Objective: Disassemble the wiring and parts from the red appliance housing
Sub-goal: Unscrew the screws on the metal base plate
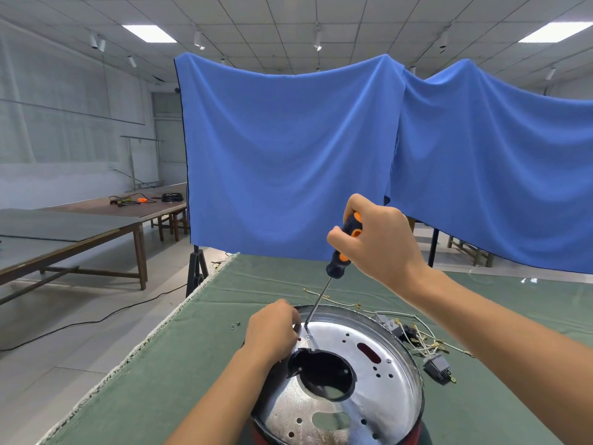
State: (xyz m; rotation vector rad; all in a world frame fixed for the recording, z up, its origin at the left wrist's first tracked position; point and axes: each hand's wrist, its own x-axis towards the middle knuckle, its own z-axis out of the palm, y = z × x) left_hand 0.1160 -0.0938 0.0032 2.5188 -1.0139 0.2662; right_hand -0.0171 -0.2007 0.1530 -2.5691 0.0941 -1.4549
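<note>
The red appliance housing [417, 436] stands on the green table, its silver metal base plate [382, 399] facing up with a black ring [348, 390] around the centre hole. My right hand [378, 242] grips the orange-and-black handle of a screwdriver [340, 252]; its tip sits on a screw [308, 336] at the plate's far left. My left hand [272, 329] rests on the housing's rim beside that screw, fingers curled by the shaft's tip. Removed wires and switches [417, 338] lie right of the housing.
The green cloth-covered table [192, 364] has its left edge close by. Two small loose screws [236, 325] lie left of the housing. A blue cloth backdrop [288, 155] hangs behind the table. Wooden tables [80, 239] stand at the left.
</note>
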